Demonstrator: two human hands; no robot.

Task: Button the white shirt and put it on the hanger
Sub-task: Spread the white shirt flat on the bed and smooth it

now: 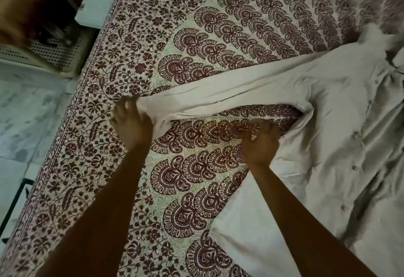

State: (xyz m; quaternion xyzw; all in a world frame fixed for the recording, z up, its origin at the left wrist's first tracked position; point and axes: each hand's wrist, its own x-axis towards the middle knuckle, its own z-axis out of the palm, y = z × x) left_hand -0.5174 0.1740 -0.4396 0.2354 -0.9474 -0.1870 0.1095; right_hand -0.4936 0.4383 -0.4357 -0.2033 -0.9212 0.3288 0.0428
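A white shirt [328,110] lies spread on a patterned bedspread [196,36], filling the frame's 3 o'clock side, its sleeve [218,97] stretching toward 9 o'clock. The left hand [131,123] grips the sleeve's cuff end. The right hand [260,141], fingers curled, pinches the shirt's side edge below the armpit.

Your white shirt [341,106] runs off the right edge, so its far sleeve and collar are cut off. The far right corner of the bedspread [196,36] is blurred. Your left hand [131,123] covers the sleeve cuff. Your right hand [260,141] hides its own fingertips in the cloth.
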